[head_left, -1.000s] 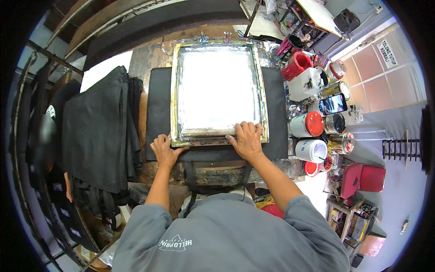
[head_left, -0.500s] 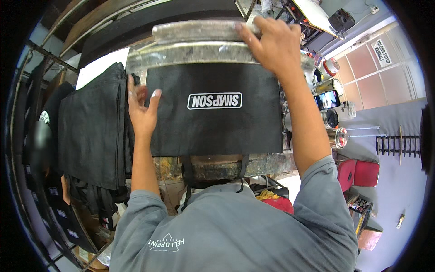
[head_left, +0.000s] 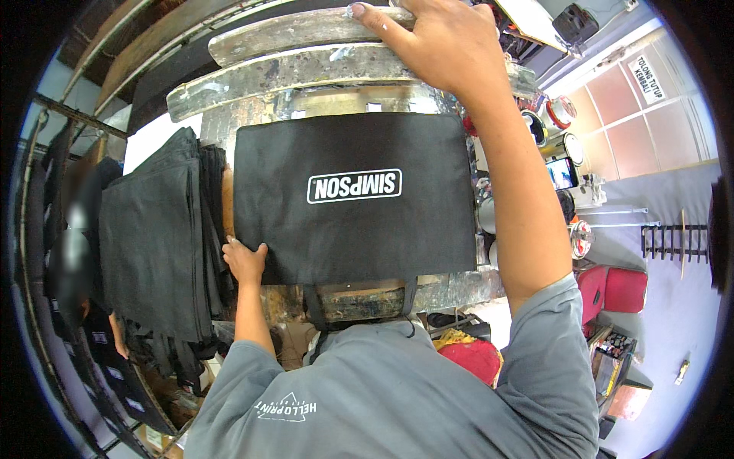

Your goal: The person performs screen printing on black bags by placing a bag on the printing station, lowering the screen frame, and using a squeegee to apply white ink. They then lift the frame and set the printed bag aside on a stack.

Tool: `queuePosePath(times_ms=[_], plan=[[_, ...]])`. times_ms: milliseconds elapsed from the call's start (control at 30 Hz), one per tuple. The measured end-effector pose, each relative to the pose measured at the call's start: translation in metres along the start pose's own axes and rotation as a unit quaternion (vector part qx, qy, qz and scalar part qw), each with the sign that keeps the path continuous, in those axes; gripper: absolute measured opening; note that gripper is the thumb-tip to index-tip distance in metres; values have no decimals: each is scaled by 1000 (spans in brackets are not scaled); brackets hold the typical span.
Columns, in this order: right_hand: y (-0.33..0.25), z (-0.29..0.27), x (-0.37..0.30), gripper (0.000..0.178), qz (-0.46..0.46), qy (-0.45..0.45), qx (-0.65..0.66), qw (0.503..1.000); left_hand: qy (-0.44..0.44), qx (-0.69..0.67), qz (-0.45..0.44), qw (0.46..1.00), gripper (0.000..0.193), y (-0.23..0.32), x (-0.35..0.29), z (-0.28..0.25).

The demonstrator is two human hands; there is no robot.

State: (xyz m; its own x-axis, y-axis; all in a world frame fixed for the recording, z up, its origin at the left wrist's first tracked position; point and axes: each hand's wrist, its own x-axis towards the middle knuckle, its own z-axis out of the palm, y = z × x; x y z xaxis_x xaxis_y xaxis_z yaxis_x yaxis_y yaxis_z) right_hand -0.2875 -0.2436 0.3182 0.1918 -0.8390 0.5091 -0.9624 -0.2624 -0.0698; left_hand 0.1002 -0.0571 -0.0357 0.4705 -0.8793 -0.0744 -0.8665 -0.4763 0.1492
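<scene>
A flat black fabric tote bag [head_left: 352,245] with a white boxed print lies on the work table, its straps hanging toward me over the near edge. My left hand [head_left: 246,262] pinches its near left corner, thumb on top. Above the far side rises a stained wooden screen-printing frame [head_left: 290,73]. A shorter wooden bar [head_left: 290,34], like a squeegee handle, lies along it. My right hand [head_left: 451,46] grips the frame's far right part, its thumb against the shorter bar. The ends of that hand's other fingers are out of view.
A stack of black bags [head_left: 153,237] sits to the left, over a white sheet [head_left: 168,141]. Paint cans [head_left: 562,111] and a phone [head_left: 562,173] line the right side. Red chairs [head_left: 623,289] stand by the right wall. Part of another person's arm [head_left: 118,335] shows at far left.
The frame and shorter bar have risen and shifted away with my right hand, baring more table beyond the bag. My left hand has come down toward me onto the bag's near left corner.
</scene>
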Motion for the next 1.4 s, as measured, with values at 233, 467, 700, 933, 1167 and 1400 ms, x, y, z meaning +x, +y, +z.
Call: queuePosePath(times_ms=[233, 467, 700, 933, 1167, 1400], plan=[[5, 21, -25, 78, -7, 35, -38, 999, 58, -109, 76, 989, 48, 0, 15, -22], [2, 13, -20, 76, -16, 18, -38, 999, 86, -283, 197, 935, 39, 47, 69, -195], [-2, 18, -44, 75, -16, 61, -12, 998, -22, -457, 5, 889, 49, -184, 127, -306], [-11, 18, -42, 73, -12, 59, -20, 998, 140, -79, -205, 965, 50, -337, 134, -349], [-8, 8, -36, 67, 16, -2, -22, 1000, 306, -203, 141, 920, 22, -113, 58, -228], [-12, 14, -35, 66, 11, -3, 5, 1000, -7, -288, 287, 914, 31, 22, -84, -99]])
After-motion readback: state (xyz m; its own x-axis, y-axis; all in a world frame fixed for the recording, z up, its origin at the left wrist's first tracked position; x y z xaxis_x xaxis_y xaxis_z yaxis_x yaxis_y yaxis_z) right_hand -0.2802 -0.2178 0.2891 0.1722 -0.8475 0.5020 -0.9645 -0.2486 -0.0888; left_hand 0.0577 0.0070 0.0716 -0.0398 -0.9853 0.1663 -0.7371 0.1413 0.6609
